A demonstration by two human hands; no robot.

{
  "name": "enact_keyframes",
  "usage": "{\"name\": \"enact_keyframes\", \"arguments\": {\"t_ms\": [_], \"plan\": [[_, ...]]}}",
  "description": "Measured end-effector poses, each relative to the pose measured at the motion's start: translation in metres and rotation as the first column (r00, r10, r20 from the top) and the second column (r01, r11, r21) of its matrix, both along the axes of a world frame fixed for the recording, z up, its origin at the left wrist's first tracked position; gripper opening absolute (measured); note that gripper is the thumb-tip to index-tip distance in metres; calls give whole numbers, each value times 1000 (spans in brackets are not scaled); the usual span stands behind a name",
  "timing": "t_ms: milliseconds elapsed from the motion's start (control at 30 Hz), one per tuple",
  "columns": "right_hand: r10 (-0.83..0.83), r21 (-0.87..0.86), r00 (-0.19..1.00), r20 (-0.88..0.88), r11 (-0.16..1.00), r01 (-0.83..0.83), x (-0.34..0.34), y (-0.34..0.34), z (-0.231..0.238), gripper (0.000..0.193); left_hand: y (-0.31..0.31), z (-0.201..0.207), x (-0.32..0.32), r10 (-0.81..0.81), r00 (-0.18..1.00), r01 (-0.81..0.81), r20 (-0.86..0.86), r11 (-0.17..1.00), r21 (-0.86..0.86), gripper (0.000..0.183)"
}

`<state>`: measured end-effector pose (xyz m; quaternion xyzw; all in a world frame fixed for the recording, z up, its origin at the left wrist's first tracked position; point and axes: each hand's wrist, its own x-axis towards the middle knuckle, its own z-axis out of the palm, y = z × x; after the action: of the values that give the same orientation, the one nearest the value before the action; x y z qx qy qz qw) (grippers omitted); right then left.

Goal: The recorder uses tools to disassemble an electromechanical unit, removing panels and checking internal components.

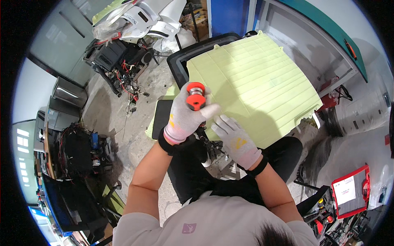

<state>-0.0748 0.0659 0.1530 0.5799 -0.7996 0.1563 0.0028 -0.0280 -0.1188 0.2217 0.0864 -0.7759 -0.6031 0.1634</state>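
Observation:
My left hand (183, 117), in a pale work glove, is wrapped round a red tool with a shiny metal collar (196, 96); its exact kind does not show. The tool is held over the near left edge of a large pale yellow-green ribbed panel (254, 78). My right hand (237, 139), gloved too with orange marks on its back, has its fingers stretched out at the panel's near edge, with nothing seen in it. Under the panel lies a black frame-like part (177, 67), mostly covered by it.
A black flat pad (163, 119) lies left of the panel. Far left on the floor stands a black assembly with loose wires (123, 65), near white plastic parts (152, 18). A red open case (352, 190) sits at the right among tools. A teal-topped bench (344, 35) stands far right.

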Motion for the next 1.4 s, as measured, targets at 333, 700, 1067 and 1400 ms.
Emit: {"name": "enact_keyframes", "arguments": {"t_ms": [333, 700, 1067, 1400], "plan": [[-17, -11, 997, -73, 1000, 16, -8, 7, -6, 46, 51, -12, -9, 551, 806, -506, -214, 830, 235, 35], [-42, -114, 996, -81, 993, 33, -6, 3, -8, 43, 58, -21, -7, 541, 782, -466, -309, 837, 287, 47], [-31, -231, 999, -26, 973, 24, -8, 6, -11, 43, 23, 12, 14, 249, 968, -239, -45, 959, 154, 38], [-17, -263, 999, 29, 964, 24, -6, 4, -9, 47, 34, -7, 6, 318, 880, -247, -353, 940, 234, 61]]}}
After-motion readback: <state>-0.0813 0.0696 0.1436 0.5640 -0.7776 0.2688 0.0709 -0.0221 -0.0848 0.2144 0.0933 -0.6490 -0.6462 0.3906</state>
